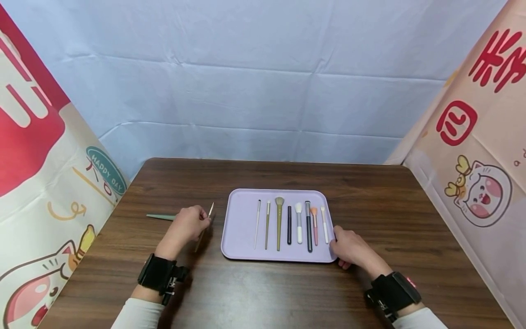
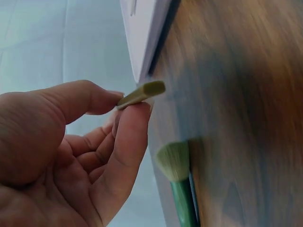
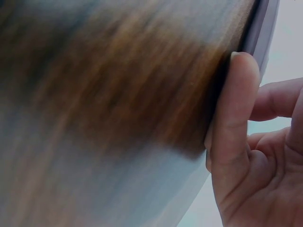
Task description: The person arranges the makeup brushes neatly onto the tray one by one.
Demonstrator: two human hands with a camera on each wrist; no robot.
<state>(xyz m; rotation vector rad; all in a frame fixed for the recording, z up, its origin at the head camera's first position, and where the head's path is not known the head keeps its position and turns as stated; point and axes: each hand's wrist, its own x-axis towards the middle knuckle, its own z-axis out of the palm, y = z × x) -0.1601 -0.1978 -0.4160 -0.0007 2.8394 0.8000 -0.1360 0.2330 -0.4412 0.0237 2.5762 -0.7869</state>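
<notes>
My left hand (image 1: 189, 224) pinches a slim makeup brush (image 1: 211, 209) between thumb and fingertips, left of the tray and above the table. In the left wrist view the brush's olive end (image 2: 154, 88) juts past the fingertips. A green makeup brush (image 1: 160, 216) lies on the table beyond that hand; its fluffy pale head (image 2: 173, 161) shows in the left wrist view. My right hand (image 1: 351, 246) grips the near right corner of a lilac tray (image 1: 240, 228), its fingers along the edge. On the tray several makeup brushes lie side by side, including an olive one (image 1: 279, 228).
The dark wooden table (image 1: 263, 292) carries the tray near its middle. A pale blue cloth (image 1: 246, 91) hangs behind it. Printed cloths stand along the left (image 1: 41, 219) and right (image 1: 464, 228) sides.
</notes>
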